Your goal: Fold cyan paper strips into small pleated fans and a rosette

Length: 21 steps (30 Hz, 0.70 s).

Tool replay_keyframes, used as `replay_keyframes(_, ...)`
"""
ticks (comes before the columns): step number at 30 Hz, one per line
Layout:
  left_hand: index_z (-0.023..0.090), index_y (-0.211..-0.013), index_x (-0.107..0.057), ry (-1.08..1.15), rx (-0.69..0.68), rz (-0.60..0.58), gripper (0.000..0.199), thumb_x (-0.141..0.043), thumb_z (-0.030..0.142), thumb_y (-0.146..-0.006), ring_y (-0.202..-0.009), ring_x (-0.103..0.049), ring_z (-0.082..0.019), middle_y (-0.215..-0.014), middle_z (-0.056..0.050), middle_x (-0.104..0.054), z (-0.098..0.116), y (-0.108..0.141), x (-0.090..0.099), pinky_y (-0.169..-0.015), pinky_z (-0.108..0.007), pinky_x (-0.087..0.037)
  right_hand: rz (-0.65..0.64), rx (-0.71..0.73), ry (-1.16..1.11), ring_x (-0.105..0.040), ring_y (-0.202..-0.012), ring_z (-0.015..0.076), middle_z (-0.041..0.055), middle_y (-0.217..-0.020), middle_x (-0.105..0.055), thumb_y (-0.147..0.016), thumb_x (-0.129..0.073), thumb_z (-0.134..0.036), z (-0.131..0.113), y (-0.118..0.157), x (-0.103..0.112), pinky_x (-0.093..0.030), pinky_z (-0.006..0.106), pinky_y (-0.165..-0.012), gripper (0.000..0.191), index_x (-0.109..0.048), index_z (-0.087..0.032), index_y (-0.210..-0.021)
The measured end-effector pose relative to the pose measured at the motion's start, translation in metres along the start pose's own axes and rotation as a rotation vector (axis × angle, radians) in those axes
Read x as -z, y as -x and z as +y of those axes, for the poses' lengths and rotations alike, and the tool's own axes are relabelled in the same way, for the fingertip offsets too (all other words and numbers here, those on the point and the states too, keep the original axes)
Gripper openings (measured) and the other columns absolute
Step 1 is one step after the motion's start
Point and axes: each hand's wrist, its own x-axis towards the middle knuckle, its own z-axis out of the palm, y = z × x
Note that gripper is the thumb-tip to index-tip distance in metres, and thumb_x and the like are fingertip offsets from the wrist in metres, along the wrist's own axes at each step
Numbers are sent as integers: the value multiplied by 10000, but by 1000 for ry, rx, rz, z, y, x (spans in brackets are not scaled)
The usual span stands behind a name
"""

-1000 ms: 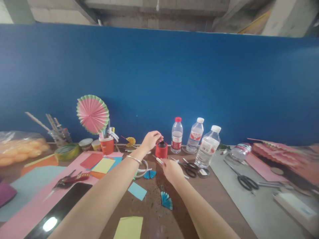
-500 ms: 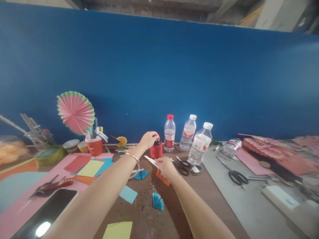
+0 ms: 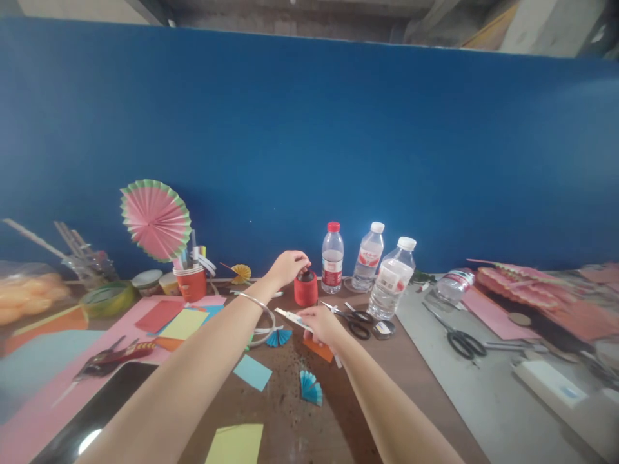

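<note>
My left hand (image 3: 290,265), with a silver bangle on its wrist, is pinched over the dark top of a small red spool-like object (image 3: 305,290); what its fingertips hold, if anything, is too small to name. My right hand (image 3: 319,322) is closed on a thin white strip-like tool (image 3: 291,318) that points left. Below it lies an orange paper piece (image 3: 318,350). Two folded blue paper fans, one near the bangle (image 3: 279,336) and one lower down (image 3: 310,388), rest on the brown table.
Three bottles (image 3: 333,261) stand behind my right hand, with black scissors (image 3: 355,319) before them. Left are coloured papers (image 3: 184,323), a red cup (image 3: 190,283) with a pink-green fan (image 3: 155,220), and a phone (image 3: 111,399). More scissors (image 3: 461,341) lie on a grey board.
The view has shifted slightly, moving most things a little to the right. My left hand has lifted slightly off the red object's top, and the white tool's tip has turned a little lower.
</note>
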Motion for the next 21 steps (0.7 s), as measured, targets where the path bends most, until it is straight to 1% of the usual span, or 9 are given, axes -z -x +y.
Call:
replay_keyframes(2, 145, -751, -611, 0, -9, 11, 247, -382, 238, -742, -570, -539, -113, -757, -32, -637, 6, 6, 15, -512, -218, -407, 20, 42, 57, -382, -321, 57, -8, -519, -595, -778, -398, -247, -5, 2, 2, -282, 174, -368, 318, -596, -188, -1019)
replay_keyframes(4, 150, -679, -597, -22, -30, 18, 220, -404, 239, -733, -578, -526, -101, -918, -38, -619, 13, 15, 35, -531, -226, -409, 24, 89, 119, -431, -363, 70, 0, -528, -614, -754, -428, -222, -12, 5, 7, -304, 179, -408, 286, -621, -176, -959)
replay_keyframes(6, 156, -602, -587, -178, -124, 48, 221, -430, 242, -732, -636, -527, -108, -999, -30, -585, 22, 28, 55, -619, -244, -410, 11, 132, 182, -482, -421, 90, 4, -529, -622, -723, -454, -201, -21, 11, 15, -324, 188, -446, 231, -653, -175, -837)
replay_keyframes(9, 178, -699, -609, -470, -200, 138, 248, -393, 270, -781, -706, -533, -139, -941, -28, -574, 34, 50, 84, -687, -271, -389, 22, 170, 272, -540, -524, 125, 7, -555, -630, -676, -491, -171, -27, 21, 38, -344, 211, -515, 193, -663, -194, -760)
replay_keyframes(12, 187, -724, -603, -547, -190, 79, 270, -365, 282, -808, -696, -535, -145, -822, -20, -585, 44, 74, 101, -680, -266, -379, 134, 156, 431, -579, -688, 172, 33, -773, -664, -676, -499, -172, -24, 32, 62, -368, 257, -618, 187, -659, -218, -759)
replay_keyframes(15, 204, -771, -597, -548, -146, -22, 277, -343, 298, -827, -639, -530, -140, -735, -2, -606, 54, 98, 100, -618, -250, -368, 365, 95, 609, -559, -880, 259, 93, -962, -632, -688, -531, -198, -24, 43, 71, -373, 354, -749, 238, -639, -209, -900)
replay_keyframes(17, 209, -776, -597, -541, -152, -84, 295, -325, 305, -837, -641, -537, -143, -735, -4, -620, 61, 111, 88, -605, -245, -363, 521, 247, 526, -476, -1043, 273, 119, -1122, -554, -742, -510, -265, -33, 50, 63, -323, 395, -866, 336, -558, -194, -1068)
replay_keyframes(19, 212, -805, -603, -562, -185, -132, 284, -331, 290, -831, -680, -552, -157, -794, -18, -638, 68, 120, 71, -611, -250, -361, 428, 436, 240, -459, -1077, 213, 88, -1171, -522, -803, -442, -338, -46, 57, 44, -324, 355, -904, 366, -484, -215, -1145)
replay_keyframes(21, 204, -791, -606, -601, -196, -170, 260, -353, 262, -813, -673, -557, -171, -776, -32, -642, 72, 127, 55, -596, -257, -354, 231, 494, -116, -539, -940, 165, 55, -1050, -577, -815, -418, -387, -59, 65, 22, -399, 311, -825, 353, -475, -230, -1125)
